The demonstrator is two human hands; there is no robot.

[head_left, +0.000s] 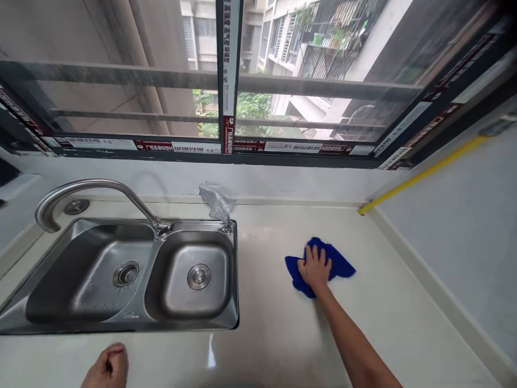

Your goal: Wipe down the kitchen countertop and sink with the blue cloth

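Note:
A blue cloth [337, 263] lies spread and rumpled on the pale countertop [266, 345], to the right of the sink. On top of it rests my right hand [315, 265], palm down, with the fingers spread and pressing the cloth against the surface. My left hand [108, 367] is at the bottom edge of the view, in front of the sink, its fingers curled into a loose fist. Nothing shows in that fist, and part of the hand is cut off by the frame.
A steel double sink [150, 302] is set into the counter at left, with a curved faucet [97, 184] over it. Silvery wrapping [218, 203] stands at its back right corner. Behind is a window [228, 81]; a yellow pipe [428, 171] runs along the right wall.

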